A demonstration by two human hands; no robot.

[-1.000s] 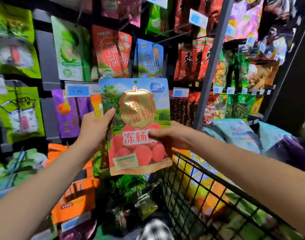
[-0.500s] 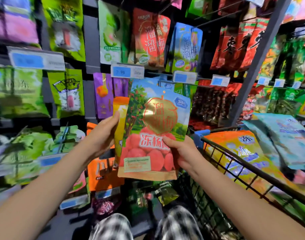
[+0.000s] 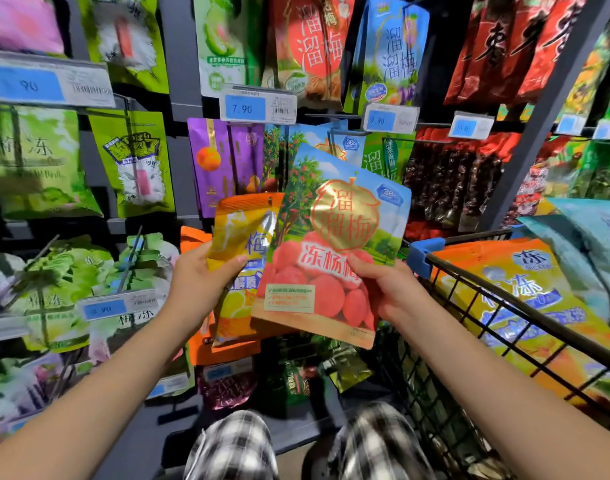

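The shiny flat snack bag with red fruits and a gold apple shape (image 3: 334, 244) is up in the middle, in front of the shelves. The right hand (image 3: 391, 294) pinches its lower right side, thumb on the front. Its left edge covers part of a yellow and orange foil snack bag (image 3: 241, 244). The left hand (image 3: 201, 284) grips that bag by its left side. On the right stands a black wire shopping cart (image 3: 431, 368) with a big orange bag (image 3: 525, 296) inside. Far behind, a blue price tag (image 3: 245, 107) hangs on the rack.

You hold the red pouch (image 3: 334, 237) in your right hand (image 3: 390, 292). It is shiny, with red fruit and a gold apple shape, and tips a bit right. Its edge covers part of the yellow pouch (image 3: 243, 237) in your left hand (image 3: 199, 282).
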